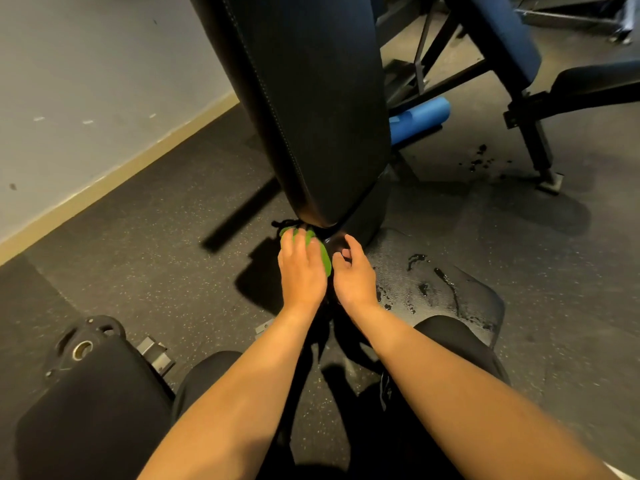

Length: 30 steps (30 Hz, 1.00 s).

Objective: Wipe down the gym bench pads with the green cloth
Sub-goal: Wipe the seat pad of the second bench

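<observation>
Green cloth is mostly hidden. Only a strip along the thumb side of the left hand and small patches between its fingers show, so its full shape cannot be made out. It sits bunched under that hand, at the lower end of the upright black back pad, where the pad meets the dark gap above the seat. The left hand's fingers curve down over the cloth and hold it against the pad's bottom edge; the fingertips are lost in shadow.

Just beside it, the right hand is loosely curled with nothing visible in it, thumb and forefinger toward the same dark gap. Whether it touches the pad cannot be told.

The seat pad, to the right of the hands, carries wet streaks and droplets, and the person's legs cover part of it. The back pad's top is cut off by the frame.

Further off lie a blue foam roller, a blue bench cut off at the top, speckled rubber floor and a grey wall.
</observation>
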Available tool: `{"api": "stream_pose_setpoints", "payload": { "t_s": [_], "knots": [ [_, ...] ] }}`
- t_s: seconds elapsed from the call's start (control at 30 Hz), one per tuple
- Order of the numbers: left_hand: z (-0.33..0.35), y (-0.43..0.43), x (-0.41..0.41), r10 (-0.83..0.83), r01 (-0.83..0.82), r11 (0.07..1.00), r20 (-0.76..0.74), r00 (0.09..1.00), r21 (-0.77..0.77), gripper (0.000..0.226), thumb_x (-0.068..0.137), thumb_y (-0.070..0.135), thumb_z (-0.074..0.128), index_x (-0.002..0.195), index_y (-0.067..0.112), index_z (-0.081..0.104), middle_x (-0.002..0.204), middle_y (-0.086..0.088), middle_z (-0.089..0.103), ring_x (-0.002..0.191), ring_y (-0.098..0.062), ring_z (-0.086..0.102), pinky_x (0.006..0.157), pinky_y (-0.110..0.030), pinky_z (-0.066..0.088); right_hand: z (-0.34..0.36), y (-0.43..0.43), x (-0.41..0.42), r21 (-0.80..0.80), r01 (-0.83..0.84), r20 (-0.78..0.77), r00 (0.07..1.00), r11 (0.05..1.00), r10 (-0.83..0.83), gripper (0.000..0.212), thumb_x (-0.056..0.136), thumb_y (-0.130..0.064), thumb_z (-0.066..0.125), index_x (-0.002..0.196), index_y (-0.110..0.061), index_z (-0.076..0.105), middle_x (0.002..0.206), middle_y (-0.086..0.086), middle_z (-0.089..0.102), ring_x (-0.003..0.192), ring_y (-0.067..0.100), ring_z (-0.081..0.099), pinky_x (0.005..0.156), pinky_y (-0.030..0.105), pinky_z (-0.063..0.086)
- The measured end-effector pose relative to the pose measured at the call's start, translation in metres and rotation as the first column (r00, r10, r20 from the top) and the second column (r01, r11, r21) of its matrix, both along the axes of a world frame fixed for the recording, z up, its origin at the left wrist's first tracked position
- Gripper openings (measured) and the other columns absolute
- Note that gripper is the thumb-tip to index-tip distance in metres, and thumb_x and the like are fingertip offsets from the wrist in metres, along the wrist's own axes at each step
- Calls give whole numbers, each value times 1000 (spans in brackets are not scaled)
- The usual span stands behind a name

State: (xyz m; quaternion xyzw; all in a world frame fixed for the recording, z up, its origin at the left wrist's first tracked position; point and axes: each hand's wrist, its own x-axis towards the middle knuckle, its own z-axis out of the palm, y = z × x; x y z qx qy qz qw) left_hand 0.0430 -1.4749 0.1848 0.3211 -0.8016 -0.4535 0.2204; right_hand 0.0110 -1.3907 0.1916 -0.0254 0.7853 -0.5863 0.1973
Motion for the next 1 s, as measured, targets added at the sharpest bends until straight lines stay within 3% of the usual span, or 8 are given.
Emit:
{"api": "stream_pose_setpoints", "payload": {
  "t_s": [0.07, 0.13, 0.27, 0.43, 0.73, 0.83, 0.9, 1.0],
  "knots": [
    [1, -3, -1, 93, -98, 979, 36, 995, 176, 47, 106, 37, 30, 143, 13, 47, 148, -4, 42, 134, -20, 44, 107, -35, 35, 4, 7, 0, -10, -34, 20, 999, 999, 34, 50, 103, -26, 45, 153, -30, 36, 147, 1, 49, 111, 0, 46, 93, 17, 33],
    [3, 1, 0, 126, -131, 977, 40, 991, 171, 46, 107, 37, 29, 143, 15, 48, 146, -5, 45, 133, -21, 47, 109, -38, 37, 7, 13, -1, -2, -62, 28, 998, 998, 62, 50, 104, -27, 43, 153, -32, 35, 149, 1, 47, 115, 2, 46, 95, 17, 32],
    [6, 15, 6, -16, 33, 960, 64, 998, -277, 40, 108, 22, 34, 140, 9, 53, 151, -9, 45, 149, -23, 26, 124, -48, 19, 7, 18, -3, 12, -59, -35, 998, 998, 59, 48, 105, -26, 43, 153, -32, 36, 151, 1, 44, 131, 11, 46, 98, 18, 32],
    [-1, 12, 3, -28, 112, 870, 178, 984, -480, 32, 105, 29, 42, 130, 21, 60, 143, -2, 53, 152, -33, 11, 122, -40, 13, 4, 13, -8, -44, -43, -64, 997, 998, 40, 46, 106, -22, 41, 150, -33, 40, 152, -2, 42, 138, 11, 40, 102, 19, 29],
    [14, 19, 2, -19, 71, 951, 170, 985, -302, 30, 107, 29, 41, 125, 21, 63, 145, 1, 49, 150, -28, 12, 118, -42, 27, 8, 22, -14, -142, -105, 50, 992, 984, 113, 45, 104, -27, 43, 148, -36, 42, 153, -5, 43, 139, 10, 39, 106, 22, 30],
    [19, 27, 18, -55, 92, 950, 131, 990, -297, 33, 106, 24, 44, 135, 24, 60, 147, 5, 50, 148, -22, 17, 118, -26, 20, 13, 26, -10, -159, -136, 67, 987, 978, 148, 38, 103, -37, 46, 140, -38, 53, 143, -10, 55, 132, 8, 49, 112, 32, 38],
    [21, 37, 28, -111, 139, 940, 108, 988, -311, 31, 106, 20, 45, 132, 21, 62, 140, 7, 54, 135, -6, 26, 110, -5, 16, 16, 28, -8, -200, -168, 115, 974, 965, 194, 33, 101, -42, 47, 130, -39, 61, 129, -13, 64, 123, 9, 56, 107, 42, 46],
    [25, 40, 34, -158, 175, 898, 76, 985, -404, 23, 102, 15, 48, 111, 19, 68, 114, 8, 62, 110, -1, 40, 98, -13, 37, 22, 33, -4, -316, -172, 240, 937, 933, 254, 38, 97, -49, 48, 133, -38, 57, 128, -9, 64, 124, 17, 57, 103, 46, 49]
  ]
}}
